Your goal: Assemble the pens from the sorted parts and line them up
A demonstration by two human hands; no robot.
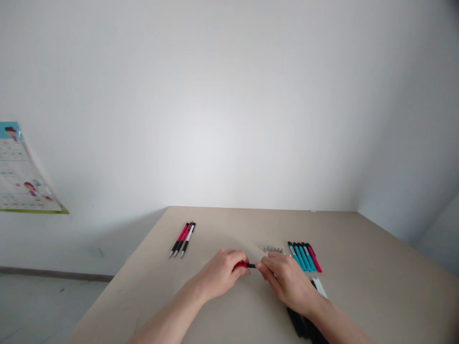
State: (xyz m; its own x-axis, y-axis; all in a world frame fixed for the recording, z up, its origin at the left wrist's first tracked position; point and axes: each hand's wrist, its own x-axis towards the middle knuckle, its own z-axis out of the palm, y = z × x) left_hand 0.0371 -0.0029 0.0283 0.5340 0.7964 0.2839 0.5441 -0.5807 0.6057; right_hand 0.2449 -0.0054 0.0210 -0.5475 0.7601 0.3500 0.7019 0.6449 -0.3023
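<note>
A pen (251, 265) with a red barrel and a black grip lies level between my hands, just above the table. My left hand (221, 271) is closed around the red barrel, which mostly disappears behind the fingers. At the black end, my right hand (287, 279) pinches with thumb and fingers; the pen's tip is hidden there. Behind the right hand stand several small silvery pieces (273, 249), partly covered by it. Black parts (297, 322) and a white barrel (320, 287) lie beneath and beside the right wrist, partly hidden.
Several turquoise pen barrels (301, 257) and a red one (314, 258) lie in a row on the beige table (229, 224), right of my hands. At the far left are three pens (182, 239) with silvery tips. A wall (229, 119) rises behind the table; a poster (27, 167) hangs left.
</note>
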